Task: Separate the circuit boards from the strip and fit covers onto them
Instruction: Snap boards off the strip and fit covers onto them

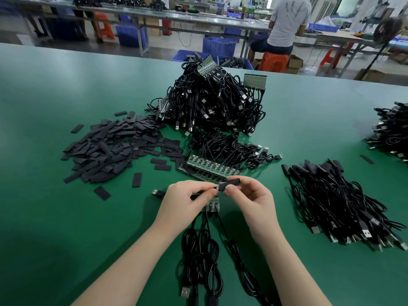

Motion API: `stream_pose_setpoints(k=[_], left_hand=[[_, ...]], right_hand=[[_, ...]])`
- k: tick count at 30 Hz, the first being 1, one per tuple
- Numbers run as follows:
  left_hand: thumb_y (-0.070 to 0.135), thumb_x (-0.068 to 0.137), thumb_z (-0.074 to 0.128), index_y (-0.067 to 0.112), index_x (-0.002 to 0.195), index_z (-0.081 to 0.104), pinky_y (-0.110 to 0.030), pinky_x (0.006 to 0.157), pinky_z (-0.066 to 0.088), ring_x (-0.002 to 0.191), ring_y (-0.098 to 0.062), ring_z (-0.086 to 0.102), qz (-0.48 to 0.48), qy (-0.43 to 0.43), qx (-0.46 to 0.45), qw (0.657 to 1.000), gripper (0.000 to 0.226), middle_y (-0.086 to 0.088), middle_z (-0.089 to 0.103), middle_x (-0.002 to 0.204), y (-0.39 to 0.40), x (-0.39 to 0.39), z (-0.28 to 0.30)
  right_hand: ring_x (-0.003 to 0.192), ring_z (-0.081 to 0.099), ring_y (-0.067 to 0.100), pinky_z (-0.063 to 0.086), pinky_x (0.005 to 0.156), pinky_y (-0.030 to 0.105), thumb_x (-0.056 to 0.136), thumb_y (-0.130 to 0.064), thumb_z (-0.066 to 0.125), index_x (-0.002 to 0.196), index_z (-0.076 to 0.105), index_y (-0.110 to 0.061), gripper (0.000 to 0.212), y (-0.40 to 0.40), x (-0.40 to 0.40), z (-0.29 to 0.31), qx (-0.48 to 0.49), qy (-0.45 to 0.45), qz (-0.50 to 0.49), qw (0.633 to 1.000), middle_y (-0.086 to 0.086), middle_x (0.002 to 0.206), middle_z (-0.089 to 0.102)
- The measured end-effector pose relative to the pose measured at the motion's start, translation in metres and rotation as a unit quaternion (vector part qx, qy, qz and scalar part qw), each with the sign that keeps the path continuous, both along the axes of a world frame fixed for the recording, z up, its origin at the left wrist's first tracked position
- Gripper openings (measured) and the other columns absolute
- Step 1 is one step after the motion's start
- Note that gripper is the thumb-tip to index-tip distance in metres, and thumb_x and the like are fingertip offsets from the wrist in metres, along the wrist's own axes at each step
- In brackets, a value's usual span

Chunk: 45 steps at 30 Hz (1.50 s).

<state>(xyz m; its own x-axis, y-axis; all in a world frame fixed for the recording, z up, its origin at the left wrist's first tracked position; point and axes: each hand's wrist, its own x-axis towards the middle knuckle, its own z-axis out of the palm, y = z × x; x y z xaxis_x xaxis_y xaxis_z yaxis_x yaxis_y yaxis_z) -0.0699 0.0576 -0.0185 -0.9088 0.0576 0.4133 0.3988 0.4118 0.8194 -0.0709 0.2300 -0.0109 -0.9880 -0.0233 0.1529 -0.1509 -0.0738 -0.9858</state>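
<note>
My right hand pinches a black cover sleeve between thumb and forefinger. My left hand pinches the end of a cabled circuit board that meets the sleeve's open mouth. Under my hands lies a short green strip of boards, its black USB cables trailing toward me. A longer strip of green boards lies just beyond my hands. Loose flat black covers are heaped at the left.
A big tangle of cabled board strips rises at the table's centre back. Covered cables are stacked at the right, another cable pile at the far right edge. One loose USB plug lies left of my hand. A person sits beyond the green table.
</note>
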Motion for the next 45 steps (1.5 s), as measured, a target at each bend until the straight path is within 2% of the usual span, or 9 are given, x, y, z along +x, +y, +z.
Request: stream_pose_setpoints(k=[4, 10, 13, 18, 21, 24, 29, 36, 45], left_hand=[[0.046, 0.077, 0.071, 0.045, 0.101, 0.071, -0.009, 0.077, 0.048, 0.088, 0.004, 0.066, -0.01, -0.004, 0.001, 1.0, 0.024, 0.029, 0.07, 0.092, 0.001, 0.001, -0.001], [0.045, 0.081, 0.065, 0.053, 0.104, 0.061, -0.007, 0.078, 0.046, 0.091, 0.009, 0.064, 0.005, 0.021, -0.023, 0.999, 0.025, 0.038, 0.066, 0.094, 0.003, 0.0, 0.001], [0.047, 0.083, 0.061, 0.051, 0.105, 0.06, -0.011, 0.078, 0.048, 0.091, 0.007, 0.064, 0.009, 0.026, -0.029, 0.999, 0.022, 0.036, 0.066, 0.096, 0.003, 0.0, 0.002], [0.04, 0.087, 0.058, 0.034, 0.101, 0.073, -0.013, 0.075, 0.049, 0.088, 0.004, 0.064, 0.006, 0.044, -0.032, 0.999, 0.021, 0.029, 0.069, 0.088, 0.002, -0.001, 0.001], [0.038, 0.087, 0.061, 0.029, 0.107, 0.075, -0.01, 0.086, 0.044, 0.095, 0.007, 0.062, 0.026, 0.065, -0.052, 0.996, 0.026, 0.032, 0.066, 0.093, 0.002, 0.001, 0.003], [0.041, 0.081, 0.068, 0.034, 0.107, 0.074, -0.018, 0.093, 0.043, 0.1, 0.008, 0.059, 0.037, 0.07, -0.05, 0.996, 0.028, 0.033, 0.066, 0.095, 0.001, 0.002, 0.006], [0.031, 0.078, 0.074, 0.027, 0.097, 0.078, -0.024, 0.088, 0.046, 0.096, 0.016, 0.054, 0.061, 0.103, -0.074, 0.99, 0.02, 0.026, 0.068, 0.092, 0.002, 0.004, 0.007], [0.03, 0.078, 0.074, 0.028, 0.093, 0.078, -0.019, 0.083, 0.045, 0.09, 0.016, 0.055, 0.073, 0.113, -0.078, 0.988, 0.015, 0.025, 0.069, 0.087, 0.003, 0.003, 0.004], [0.027, 0.078, 0.075, 0.026, 0.089, 0.078, -0.014, 0.083, 0.042, 0.083, 0.015, 0.054, 0.082, 0.142, -0.082, 0.983, 0.011, 0.025, 0.067, 0.085, 0.005, 0.002, 0.004]], right_hand=[[0.075, 0.068, 0.014, 0.056, 0.074, 0.024, 0.074, -0.032, 0.081, 0.082, 0.074, -0.031, 0.011, 0.0, -0.001, 0.0, -0.025, -0.021, -0.027, 0.999, -0.001, 0.074, 0.072], [0.066, 0.067, 0.01, 0.054, 0.068, 0.02, 0.081, -0.022, 0.076, 0.084, 0.071, -0.025, 0.006, 0.0, 0.001, -0.001, -0.035, -0.038, -0.035, 0.998, -0.002, 0.069, 0.069], [0.068, 0.064, 0.01, 0.054, 0.072, 0.021, 0.081, -0.03, 0.078, 0.099, 0.075, -0.035, 0.019, 0.0, 0.002, 0.0, -0.035, -0.027, 0.001, 0.999, -0.005, 0.071, 0.067], [0.078, 0.067, 0.01, 0.055, 0.078, 0.024, 0.076, -0.029, 0.077, 0.096, 0.077, -0.031, 0.02, 0.001, 0.002, 0.001, -0.034, -0.018, 0.056, 0.998, -0.005, 0.086, 0.073], [0.081, 0.07, 0.01, 0.056, 0.078, 0.023, 0.072, -0.032, 0.079, 0.094, 0.077, -0.03, 0.022, 0.002, 0.001, 0.002, -0.02, -0.008, 0.048, 0.999, -0.002, 0.087, 0.076], [0.077, 0.068, 0.01, 0.056, 0.077, 0.023, 0.074, -0.025, 0.078, 0.09, 0.078, -0.031, 0.017, 0.003, 0.0, 0.0, -0.007, -0.014, 0.02, 1.0, -0.001, 0.081, 0.075], [0.076, 0.068, 0.008, 0.055, 0.077, 0.021, 0.074, -0.023, 0.084, 0.088, 0.078, -0.033, 0.019, -0.001, 0.002, 0.002, -0.001, -0.014, 0.023, 1.0, -0.002, 0.075, 0.075], [0.073, 0.066, 0.005, 0.054, 0.071, 0.018, 0.069, -0.03, 0.077, 0.081, 0.08, -0.034, 0.013, -0.005, 0.004, 0.001, 0.011, -0.009, -0.012, 1.0, -0.004, 0.079, 0.076], [0.072, 0.067, 0.003, 0.051, 0.068, 0.014, 0.084, -0.006, 0.074, 0.078, 0.08, -0.025, 0.021, -0.012, 0.005, -0.002, -0.037, -0.004, -0.034, 0.999, -0.003, 0.08, 0.076]])
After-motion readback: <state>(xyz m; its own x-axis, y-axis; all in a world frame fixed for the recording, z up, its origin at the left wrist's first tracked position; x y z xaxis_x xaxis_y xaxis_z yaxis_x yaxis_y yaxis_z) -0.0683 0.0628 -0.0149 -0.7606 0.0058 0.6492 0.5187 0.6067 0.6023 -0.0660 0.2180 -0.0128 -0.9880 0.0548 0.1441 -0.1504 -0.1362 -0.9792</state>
